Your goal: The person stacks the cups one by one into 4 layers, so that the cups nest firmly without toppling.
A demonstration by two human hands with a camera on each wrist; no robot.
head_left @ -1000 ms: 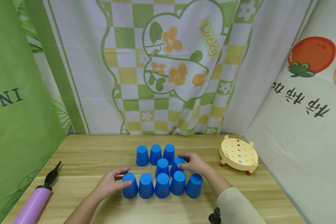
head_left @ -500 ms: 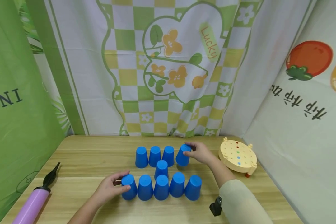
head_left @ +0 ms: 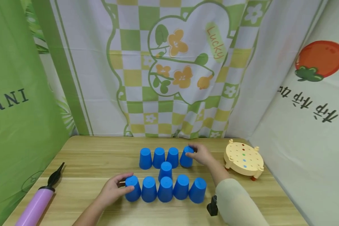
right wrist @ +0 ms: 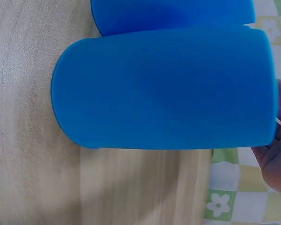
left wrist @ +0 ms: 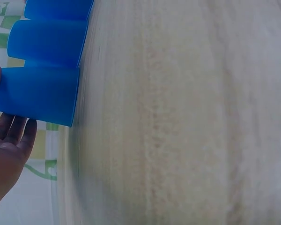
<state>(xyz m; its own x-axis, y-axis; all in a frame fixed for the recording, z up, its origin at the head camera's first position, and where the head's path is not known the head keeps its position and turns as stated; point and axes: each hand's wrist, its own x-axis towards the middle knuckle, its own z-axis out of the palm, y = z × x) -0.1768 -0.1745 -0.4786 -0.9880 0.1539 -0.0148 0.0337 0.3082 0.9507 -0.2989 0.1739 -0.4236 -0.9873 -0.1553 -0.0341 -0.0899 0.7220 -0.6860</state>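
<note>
1. From the head view I see printed curtains, green and checked, hung behind a wooden counter (head_left: 87, 157). Ten blue cups stand on it upside down: four in a back row, one alone in the middle (head_left: 165, 168), five in a front row. A purple air pump (head_left: 35, 205) lies at the left edge and a yellow peg stool (head_left: 244, 159) stands at the right, both well apart from the cups.
2. In the same view my right hand (head_left: 202, 153) has its fingers curled round the back row's right-end cup (head_left: 186, 157), which stands just beside its neighbour; I judge the grip is there to line it up with the row. My left hand (head_left: 113, 190) rests on the front row's left-end cup (head_left: 132, 188), thumb over its top, probably to steady that row.
3. The left wrist view shows that cup (left wrist: 37, 96) against the palm, with the fingers (left wrist: 16, 136) lying fairly straight behind it, so this is more a brace than a squeeze.
4. The right wrist view is filled by the gripped cup (right wrist: 164, 89), its rim apparently flat on the counter; only a little of the hand shows at the right edge.
</note>
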